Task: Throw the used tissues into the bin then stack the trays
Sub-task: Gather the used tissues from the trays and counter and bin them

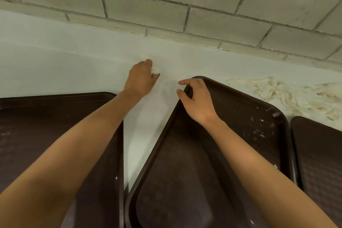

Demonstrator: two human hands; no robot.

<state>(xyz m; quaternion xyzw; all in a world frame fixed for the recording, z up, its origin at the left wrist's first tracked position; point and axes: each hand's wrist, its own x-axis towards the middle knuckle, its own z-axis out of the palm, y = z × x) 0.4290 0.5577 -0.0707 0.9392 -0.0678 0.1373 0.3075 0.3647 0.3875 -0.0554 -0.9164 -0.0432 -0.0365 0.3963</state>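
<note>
Grip: left hand (141,77) is curled round a small white tissue (156,70) at the back of the counter (55,57); right hand (194,98) hangs with loose, parted fingers over the far corner of the middle tray (231,135), grasping nothing
Trays: left tray (37,126), middle one and right tray (318,153) all lie flat and unstacked, the middle one skewed
Bin: not in view
Loose wad: only part of the tissue shows past the fingers, so it could slip out on the way to the bin
Missed litter: a pale shredded pile (288,94) lies by the wall, white on white, easy to overlook
Crumbs: white flecks on the trays could get trapped once they are stacked
</note>
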